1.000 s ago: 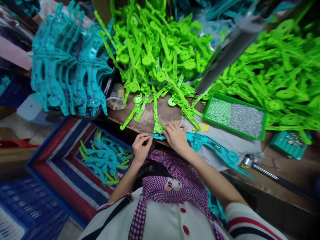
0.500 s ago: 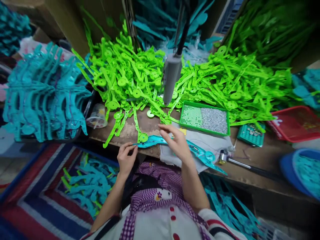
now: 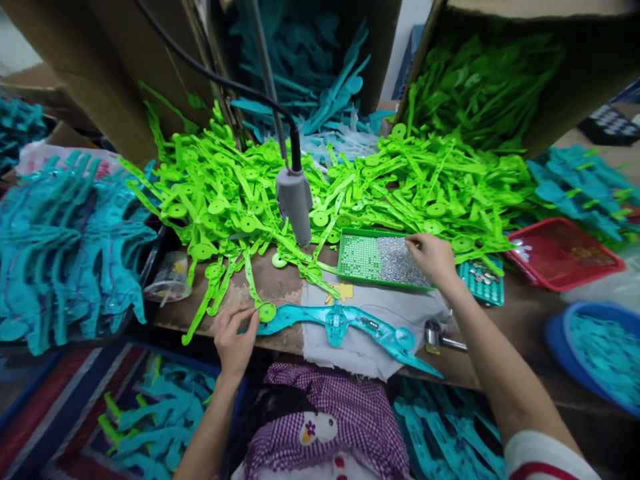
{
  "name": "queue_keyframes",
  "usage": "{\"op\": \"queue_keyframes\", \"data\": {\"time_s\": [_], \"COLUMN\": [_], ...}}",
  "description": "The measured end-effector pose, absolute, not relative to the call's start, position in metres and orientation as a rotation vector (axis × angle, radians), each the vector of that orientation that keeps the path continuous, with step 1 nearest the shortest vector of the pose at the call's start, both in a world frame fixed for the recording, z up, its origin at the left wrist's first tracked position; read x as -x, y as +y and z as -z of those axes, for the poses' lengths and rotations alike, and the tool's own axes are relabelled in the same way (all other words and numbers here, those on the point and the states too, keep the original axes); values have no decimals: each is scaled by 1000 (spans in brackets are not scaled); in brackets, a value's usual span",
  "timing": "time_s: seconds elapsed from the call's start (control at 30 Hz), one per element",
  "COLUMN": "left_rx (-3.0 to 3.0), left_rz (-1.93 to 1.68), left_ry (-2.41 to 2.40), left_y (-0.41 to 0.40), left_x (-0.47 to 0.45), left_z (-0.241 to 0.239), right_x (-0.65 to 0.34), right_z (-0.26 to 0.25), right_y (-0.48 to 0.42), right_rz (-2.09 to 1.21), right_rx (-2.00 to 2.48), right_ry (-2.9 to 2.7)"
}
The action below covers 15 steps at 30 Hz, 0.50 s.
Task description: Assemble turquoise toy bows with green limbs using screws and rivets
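Note:
A long, bow-shaped turquoise plastic part (image 3: 336, 323) lies across the grey cloth (image 3: 310, 340) at the table's front. My left hand (image 3: 235, 341) pinches its left end, close beside the round disc of a green plastic arm (image 3: 267, 312). My right hand (image 3: 434, 259) is over the right side of the green tray (image 3: 345, 275), fingertips pinched together at the small silvery metal pieces (image 3: 395, 260). Whatever those fingertips hold is too small to make out. Perforated cells fill the tray's left half. The grey electric screwdriver (image 3: 294, 207) hangs tip down behind the work.
Heaped green plastic arms (image 3: 460, 183) cover the back of the table. Stacked turquoise parts (image 3: 70, 247) stand at left, near a clear cup (image 3: 170, 280). On the right are a red tray (image 3: 565, 263), a blue tub (image 3: 560, 333) and a metal-headed tool (image 3: 433, 333).
My right hand has gone from above the turquoise part to the tray of metal pieces on the right. My left hand stays at the part's left end. The view has shifted.

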State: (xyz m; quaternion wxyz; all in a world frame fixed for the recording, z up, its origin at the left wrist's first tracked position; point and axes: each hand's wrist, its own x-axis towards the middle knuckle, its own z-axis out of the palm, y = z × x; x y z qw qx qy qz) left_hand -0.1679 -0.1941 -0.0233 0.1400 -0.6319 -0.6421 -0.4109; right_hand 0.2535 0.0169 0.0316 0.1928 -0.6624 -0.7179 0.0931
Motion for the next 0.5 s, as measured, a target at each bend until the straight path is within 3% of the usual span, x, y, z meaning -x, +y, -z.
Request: {"op": "queue_keyframes", "data": {"time_s": [0.2,0.5], "left_rx": [1804,1842], "left_rz": [1156,1171], "left_ry": [-1821,-1848], "left_y": [-191,-181], "left_x": [163,159], "left_z": [19,21], "right_x": [-223,-193], "right_z": [-13,7], "right_y": [81,98], "right_rz": [-91,-250], "right_rx": [1896,1639], "right_ry": [-2131,-2340]}}
